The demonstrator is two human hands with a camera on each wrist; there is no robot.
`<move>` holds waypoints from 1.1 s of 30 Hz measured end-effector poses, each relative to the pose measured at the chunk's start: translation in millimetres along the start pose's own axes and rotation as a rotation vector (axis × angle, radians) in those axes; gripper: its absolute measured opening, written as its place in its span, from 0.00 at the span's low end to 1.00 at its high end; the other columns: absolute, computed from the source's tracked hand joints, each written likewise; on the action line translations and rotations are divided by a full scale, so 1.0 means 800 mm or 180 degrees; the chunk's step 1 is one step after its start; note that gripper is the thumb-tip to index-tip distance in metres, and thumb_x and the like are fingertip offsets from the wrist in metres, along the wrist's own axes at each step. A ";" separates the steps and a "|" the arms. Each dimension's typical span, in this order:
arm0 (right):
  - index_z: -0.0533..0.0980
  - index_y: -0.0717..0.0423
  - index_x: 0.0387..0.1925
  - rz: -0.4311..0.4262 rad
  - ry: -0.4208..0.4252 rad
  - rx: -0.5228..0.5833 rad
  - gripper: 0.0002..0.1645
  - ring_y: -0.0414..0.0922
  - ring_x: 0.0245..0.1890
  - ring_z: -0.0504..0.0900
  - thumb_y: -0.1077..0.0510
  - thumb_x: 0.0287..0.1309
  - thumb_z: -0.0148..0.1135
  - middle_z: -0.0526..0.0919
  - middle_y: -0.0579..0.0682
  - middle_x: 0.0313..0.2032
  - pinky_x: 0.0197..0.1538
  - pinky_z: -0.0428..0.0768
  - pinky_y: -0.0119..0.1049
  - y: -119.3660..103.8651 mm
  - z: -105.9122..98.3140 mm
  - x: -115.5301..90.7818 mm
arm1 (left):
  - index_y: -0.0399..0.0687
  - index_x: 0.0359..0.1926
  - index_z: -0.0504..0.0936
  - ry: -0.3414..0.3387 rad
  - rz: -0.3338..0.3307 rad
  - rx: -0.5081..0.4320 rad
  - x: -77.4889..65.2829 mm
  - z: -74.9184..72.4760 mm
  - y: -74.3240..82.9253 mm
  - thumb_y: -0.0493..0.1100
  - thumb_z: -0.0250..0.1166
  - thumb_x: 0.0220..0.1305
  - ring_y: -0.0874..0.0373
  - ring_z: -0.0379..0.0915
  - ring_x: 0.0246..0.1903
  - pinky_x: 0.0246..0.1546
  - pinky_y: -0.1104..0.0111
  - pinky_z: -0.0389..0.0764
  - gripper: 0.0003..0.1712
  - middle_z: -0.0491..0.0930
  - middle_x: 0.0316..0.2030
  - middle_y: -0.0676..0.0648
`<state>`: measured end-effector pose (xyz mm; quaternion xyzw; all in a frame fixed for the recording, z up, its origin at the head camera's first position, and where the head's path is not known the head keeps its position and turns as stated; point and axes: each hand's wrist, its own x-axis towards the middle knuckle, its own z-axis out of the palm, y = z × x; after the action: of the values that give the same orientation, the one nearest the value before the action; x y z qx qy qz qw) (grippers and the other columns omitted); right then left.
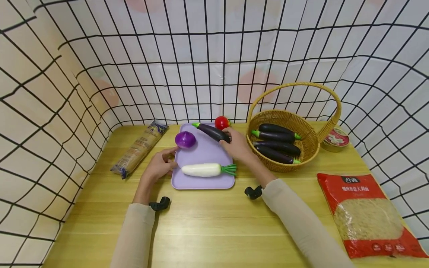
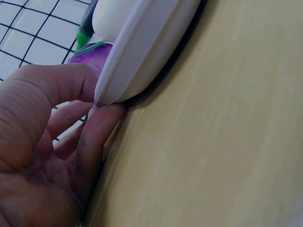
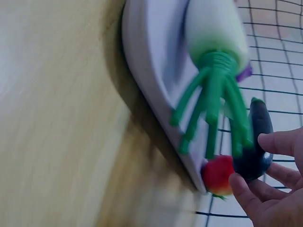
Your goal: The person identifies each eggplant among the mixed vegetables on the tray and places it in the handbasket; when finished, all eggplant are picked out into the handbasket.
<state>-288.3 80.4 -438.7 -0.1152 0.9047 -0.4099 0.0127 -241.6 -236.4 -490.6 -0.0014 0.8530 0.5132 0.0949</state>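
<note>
A lilac tray lies on the table, and my left hand pinches its left rim between thumb and fingers, as the left wrist view shows. My right hand holds an eggplant by its thick end over the tray's back right part, the green stem end pointing left. On the tray are a white radish with green stalks at the front and a purple onion-like vegetable at the back left. A red tomato sits at the back right corner. Whether the eggplant touches the tray cannot be told.
A wicker basket with a tall handle holds several eggplants on the right. Behind it stands a round can. A red pasta bag lies front right, a noodle packet at left. Black wire grid encloses the table.
</note>
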 end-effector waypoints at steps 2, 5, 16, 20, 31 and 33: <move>0.72 0.55 0.67 -0.0063 0.0007 -0.0031 0.28 0.53 0.53 0.80 0.55 0.68 0.63 0.80 0.57 0.61 0.58 0.83 0.48 -0.003 -0.011 -0.008 | 0.59 0.76 0.68 0.0000 0.0012 0.0019 0.000 0.000 0.001 0.34 0.65 0.62 0.55 0.71 0.35 0.31 0.63 0.88 0.42 0.73 0.58 0.39; 0.73 0.53 0.67 -0.0129 0.0024 -0.0125 0.28 0.51 0.48 0.79 0.54 0.68 0.63 0.81 0.56 0.60 0.52 0.82 0.45 -0.006 -0.026 -0.019 | 0.58 0.76 0.68 -0.0002 0.0015 0.0023 -0.001 -0.001 0.000 0.34 0.65 0.62 0.55 0.70 0.34 0.30 0.64 0.88 0.41 0.73 0.58 0.39; 0.71 0.49 0.69 -0.0415 -0.0023 -0.0116 0.27 0.58 0.56 0.82 0.55 0.70 0.62 0.80 0.60 0.61 0.60 0.82 0.54 0.014 -0.100 -0.075 | 0.55 0.77 0.68 -0.0021 0.0067 -0.0004 -0.001 0.000 -0.002 0.33 0.65 0.62 0.56 0.71 0.34 0.29 0.64 0.88 0.42 0.73 0.59 0.38; 0.70 0.50 0.69 -0.0397 -0.0010 -0.0083 0.28 0.60 0.60 0.81 0.56 0.70 0.64 0.77 0.61 0.64 0.63 0.82 0.55 0.028 -0.128 -0.094 | 0.56 0.76 0.68 -0.0010 0.0049 -0.0019 0.000 -0.002 -0.002 0.33 0.66 0.62 0.56 0.72 0.35 0.30 0.64 0.88 0.42 0.72 0.59 0.38; 0.70 0.52 0.68 -0.0239 0.0118 -0.0308 0.27 0.64 0.62 0.77 0.55 0.71 0.62 0.76 0.65 0.64 0.64 0.79 0.61 0.082 -0.193 -0.126 | 0.53 0.78 0.66 -0.0061 0.0025 -0.0095 -0.004 -0.002 0.004 0.33 0.65 0.64 0.57 0.70 0.36 0.31 0.64 0.88 0.42 0.71 0.62 0.36; 0.70 0.53 0.68 -0.0199 0.0113 -0.0345 0.27 0.64 0.63 0.76 0.55 0.71 0.63 0.75 0.66 0.64 0.64 0.78 0.63 0.093 -0.200 -0.128 | 0.52 0.78 0.65 -0.0066 0.0026 -0.0119 -0.004 -0.002 0.005 0.33 0.65 0.64 0.57 0.70 0.36 0.31 0.64 0.89 0.42 0.71 0.63 0.35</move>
<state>-222.1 268.5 -395.2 -0.1367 0.9216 -0.3625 -0.0223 -238.9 -235.9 -485.9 0.0056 0.8422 0.5294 0.1016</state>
